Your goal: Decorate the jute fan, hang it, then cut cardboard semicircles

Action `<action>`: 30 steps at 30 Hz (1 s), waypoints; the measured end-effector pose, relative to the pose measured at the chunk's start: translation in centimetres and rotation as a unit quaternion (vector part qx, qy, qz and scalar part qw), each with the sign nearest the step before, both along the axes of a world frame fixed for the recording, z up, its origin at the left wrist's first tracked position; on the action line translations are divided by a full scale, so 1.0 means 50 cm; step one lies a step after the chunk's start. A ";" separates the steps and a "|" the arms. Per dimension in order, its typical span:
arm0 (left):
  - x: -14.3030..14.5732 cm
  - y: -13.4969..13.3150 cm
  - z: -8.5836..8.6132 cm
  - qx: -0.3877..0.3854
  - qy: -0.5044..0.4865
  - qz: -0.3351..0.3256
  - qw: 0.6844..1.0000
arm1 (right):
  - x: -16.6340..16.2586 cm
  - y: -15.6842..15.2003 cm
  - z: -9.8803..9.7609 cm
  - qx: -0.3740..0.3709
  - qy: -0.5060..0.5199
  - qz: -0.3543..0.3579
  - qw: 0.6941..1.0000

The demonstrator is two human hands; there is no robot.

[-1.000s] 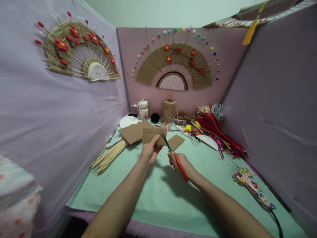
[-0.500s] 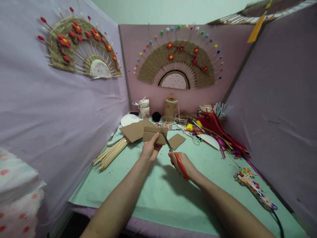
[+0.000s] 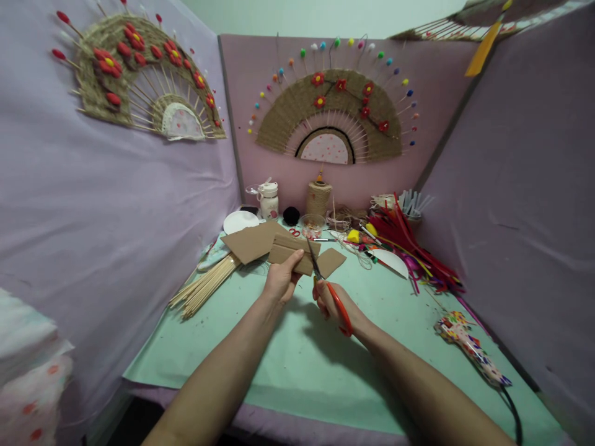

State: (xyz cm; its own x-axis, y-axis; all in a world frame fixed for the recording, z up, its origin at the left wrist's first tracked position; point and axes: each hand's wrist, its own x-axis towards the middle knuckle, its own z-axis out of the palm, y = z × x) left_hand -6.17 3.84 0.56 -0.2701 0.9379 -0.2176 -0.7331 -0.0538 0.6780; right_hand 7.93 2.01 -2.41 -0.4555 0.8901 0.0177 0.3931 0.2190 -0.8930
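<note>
My left hand (image 3: 280,282) pinches a brown cardboard piece (image 3: 290,253) and holds it up above the green table sheet (image 3: 297,365). My right hand (image 3: 335,305) grips red-handled scissors (image 3: 328,290), whose blades run up into the cardboard's right part. Two more cardboard pieces lie just behind: a larger cardboard sheet (image 3: 248,241) to the left and a small cardboard scrap (image 3: 333,260) to the right.
A bundle of wooden skewers (image 3: 204,287) lies at the left. A white plate (image 3: 240,221), a jar (image 3: 269,200), a twine spool (image 3: 318,197) and red strips (image 3: 409,244) crowd the back. A patterned glue gun (image 3: 469,347) lies right. Woven fans (image 3: 332,118) hang on the walls.
The scissors and right hand have shifted slightly left and up into the cardboard, which is tilted a little more. The view has moved slightly.
</note>
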 end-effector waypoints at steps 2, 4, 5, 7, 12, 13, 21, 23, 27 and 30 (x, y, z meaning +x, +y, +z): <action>0.000 0.000 0.001 0.004 -0.006 -0.001 1.000 | -0.002 -0.002 0.000 0.000 -0.001 -0.004 1.000; 0.000 -0.001 0.001 0.009 -0.009 -0.008 1.000 | -0.002 -0.002 0.000 -0.002 -0.003 -0.005 1.000; -0.001 -0.001 0.001 0.014 -0.009 -0.011 1.000 | -0.002 -0.003 0.000 -0.004 -0.005 -0.007 1.000; -0.002 -0.001 0.001 0.024 -0.008 -0.017 1.000 | -0.001 -0.003 0.002 -0.009 -0.011 -0.006 1.000; -0.005 -0.001 0.001 0.022 0.002 -0.015 1.000 | 0.004 -0.006 0.014 -0.026 -0.015 0.000 1.000; -0.005 -0.001 0.001 0.020 0.004 -0.015 1.000 | 0.004 -0.008 0.016 -0.028 -0.014 -0.002 1.000; -0.009 0.000 0.003 0.012 0.019 -0.011 1.000 | 0.006 -0.015 0.029 -0.041 -0.015 -0.022 0.999; -0.010 0.000 0.002 0.014 0.020 -0.015 1.000 | 0.007 -0.016 0.031 -0.037 -0.025 -0.021 0.999; -0.009 0.002 -0.002 0.027 0.006 -0.014 1.000 | 0.007 -0.012 0.026 -0.036 -0.033 -0.027 0.998; -0.008 0.004 -0.003 0.010 -0.008 -0.005 1.000 | 0.003 -0.006 0.016 -0.057 -0.037 -0.038 0.997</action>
